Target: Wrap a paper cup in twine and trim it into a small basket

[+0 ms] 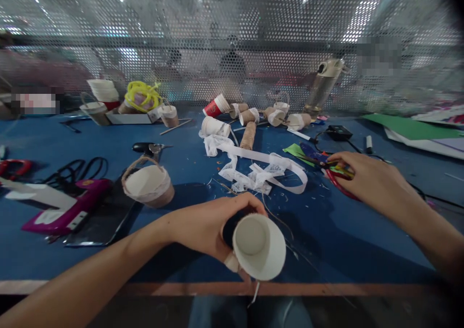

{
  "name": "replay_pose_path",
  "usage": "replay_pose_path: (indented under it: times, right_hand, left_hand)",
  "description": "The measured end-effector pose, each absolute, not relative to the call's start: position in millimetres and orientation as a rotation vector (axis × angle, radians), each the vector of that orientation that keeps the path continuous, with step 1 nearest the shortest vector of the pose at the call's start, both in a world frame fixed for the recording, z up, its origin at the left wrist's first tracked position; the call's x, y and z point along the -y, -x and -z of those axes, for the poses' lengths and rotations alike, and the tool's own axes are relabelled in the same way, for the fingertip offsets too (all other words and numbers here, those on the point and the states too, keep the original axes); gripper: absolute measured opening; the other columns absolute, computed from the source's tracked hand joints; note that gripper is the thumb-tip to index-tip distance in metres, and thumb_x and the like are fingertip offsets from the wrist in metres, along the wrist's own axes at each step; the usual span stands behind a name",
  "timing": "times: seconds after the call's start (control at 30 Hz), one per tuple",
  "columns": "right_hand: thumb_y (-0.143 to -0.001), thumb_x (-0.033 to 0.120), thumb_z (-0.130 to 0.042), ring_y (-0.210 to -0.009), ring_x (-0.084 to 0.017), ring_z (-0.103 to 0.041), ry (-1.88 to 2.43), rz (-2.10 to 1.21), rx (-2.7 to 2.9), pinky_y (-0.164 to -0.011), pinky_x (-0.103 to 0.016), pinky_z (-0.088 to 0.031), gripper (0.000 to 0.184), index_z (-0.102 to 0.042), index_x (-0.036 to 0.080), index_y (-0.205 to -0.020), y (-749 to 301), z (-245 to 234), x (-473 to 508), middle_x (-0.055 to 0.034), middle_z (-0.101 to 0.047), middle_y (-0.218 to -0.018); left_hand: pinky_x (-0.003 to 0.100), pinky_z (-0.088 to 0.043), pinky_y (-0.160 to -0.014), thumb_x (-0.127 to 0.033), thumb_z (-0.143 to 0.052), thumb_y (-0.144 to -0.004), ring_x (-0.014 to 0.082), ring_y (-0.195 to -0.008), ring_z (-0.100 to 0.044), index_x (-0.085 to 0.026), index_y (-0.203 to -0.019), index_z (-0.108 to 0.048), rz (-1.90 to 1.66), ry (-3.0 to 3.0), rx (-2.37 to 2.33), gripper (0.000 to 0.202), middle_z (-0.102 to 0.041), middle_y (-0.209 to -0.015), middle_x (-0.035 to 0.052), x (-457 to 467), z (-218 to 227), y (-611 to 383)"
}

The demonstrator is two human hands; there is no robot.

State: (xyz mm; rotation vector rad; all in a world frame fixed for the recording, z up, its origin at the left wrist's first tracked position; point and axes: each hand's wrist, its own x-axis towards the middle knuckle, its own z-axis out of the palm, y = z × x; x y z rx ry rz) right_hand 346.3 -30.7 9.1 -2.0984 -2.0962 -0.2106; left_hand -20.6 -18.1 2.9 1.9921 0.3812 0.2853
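My left hand is wrapped round a white paper cup, holding it on its side near the table's front edge with the mouth turned toward me. My right hand reaches out to the right and closes on red-handled scissors that lie on the blue table. A tangle of white lace ribbon lies between the two hands. A cup wrapped in twine with a twine handle stands left of my left hand.
Several paper cups and twine spools lie at the back by a perforated metal screen. A magenta glue gun and black cables are at left. Green and white sheets lie at right, a bottle behind.
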Motion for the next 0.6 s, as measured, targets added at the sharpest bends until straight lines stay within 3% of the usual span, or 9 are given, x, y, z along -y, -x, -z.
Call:
replay_pose_path:
  times: [0.1,0.2,0.33,0.43,0.6]
  right_hand:
    - [-0.09,0.033,-0.058,-0.1,-0.037,-0.069,2.023,0.216,2.188,-0.077,-0.044,-0.05,0.032,-0.067,0.019,-0.118,-352.4,-7.7,31.2,-0.0158,-0.072,-0.12]
    - [-0.098,0.031,-0.05,-0.112,-0.036,-0.064,1.663,0.215,2.242,-0.093,-0.049,-0.048,0.026,-0.066,0.019,-0.114,-327.1,-10.0,43.3,-0.0167,-0.07,-0.119]
    - [-0.101,0.028,-0.051,-0.095,-0.021,-0.066,1.273,-0.224,2.484,-0.083,-0.035,-0.05,0.016,-0.066,0.022,-0.101,-269.9,-10.6,59.8,-0.0065,-0.071,-0.103]
    - [-0.095,0.017,-0.057,-0.091,-0.018,-0.064,1.114,-0.423,2.617,-0.078,-0.029,-0.047,0.009,-0.065,0.02,-0.098,-241.1,-4.7,57.8,-0.0046,-0.07,-0.097]
    - [-0.086,0.014,-0.063,-0.08,-0.018,-0.059,1.202,-0.494,2.702,-0.068,-0.028,-0.039,0.003,-0.062,0.017,-0.088,-226.6,2.7,46.2,-0.0039,-0.067,-0.088]
  left_hand:
    - [0.038,-0.049,-0.092,-0.052,-0.092,-0.06,0.0293,-0.111,-0.064,-0.022,-0.124,-0.053,-0.292,-2.002,-0.38,0.08,-0.063,-0.127,0.011,18.3,-1.9,20.5]
    - [0.037,-0.05,-0.09,-0.048,-0.092,-0.062,0.0279,-0.108,-0.065,-0.022,-0.123,-0.051,-0.293,-2.036,-0.369,0.077,-0.064,-0.125,0.0108,18.3,-1.7,20.5]
    - [0.036,-0.05,-0.093,-0.036,-0.089,-0.068,0.0267,-0.111,-0.064,-0.023,-0.122,-0.048,-0.334,-2.179,-0.376,0.069,-0.064,-0.126,0.01,19.0,-2.5,21.9]
    - [0.039,-0.048,-0.099,-0.025,-0.086,-0.07,0.0275,-0.117,-0.06,-0.024,-0.125,-0.047,-0.371,-2.315,-0.362,0.067,-0.06,-0.128,0.0104,20.3,-3.4,23.0]
    - [0.041,-0.047,-0.102,-0.017,-0.086,-0.067,0.0285,-0.121,-0.055,-0.025,-0.127,-0.045,-0.379,-2.421,-0.327,0.073,-0.056,-0.129,0.0107,23.2,-7.0,22.5]
